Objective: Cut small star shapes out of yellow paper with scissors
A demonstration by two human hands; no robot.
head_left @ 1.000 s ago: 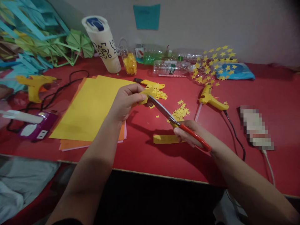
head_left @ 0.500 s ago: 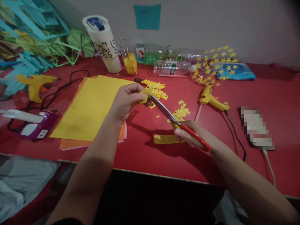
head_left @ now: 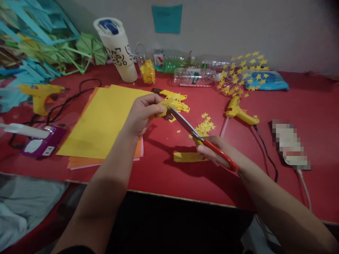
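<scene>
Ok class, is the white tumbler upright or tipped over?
Upright: the white tumbler stands on the red table with its lid at the top.

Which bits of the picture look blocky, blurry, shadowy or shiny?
In the head view, the phone-like thing is covered by square blocks; also in the head view, blue paper shapes at far left look soft, dark shadows lie on the red table near the right hand, and the clear bottle shows pale glints.

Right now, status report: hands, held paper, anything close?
Left hand pinching small yellow paper piece. Right hand holding red-handled metal scissors, tips at that paper. Flat yellow paper strip lying by right hand.
</scene>
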